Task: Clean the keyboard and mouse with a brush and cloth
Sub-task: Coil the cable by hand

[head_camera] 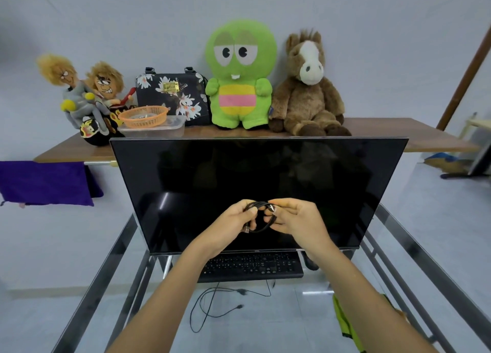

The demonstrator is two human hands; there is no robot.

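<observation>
A black keyboard [255, 266] lies on the glass table [265, 326] under the monitor's lower edge. The black mouse [310, 265] sits right of it, mostly hidden by my right forearm. In front of the dark monitor [239, 172], both hands hold a coiled black cable [259, 217]. My left hand [233, 225] grips the coil's left side, with a plug end poking out below. My right hand [295, 219] pinches the coil's right side near another plug. A green cloth [345, 323] lies at the table's near right, partly behind my right arm. I see no brush.
Another loose black cable [212, 307] trails on the glass in front of the keyboard. Behind the monitor, a wooden table [385, 134] carries plush toys, a floral bag [172, 95], an orange basket [143, 116] and a clear box. A purple cloth [45, 182] hangs at left.
</observation>
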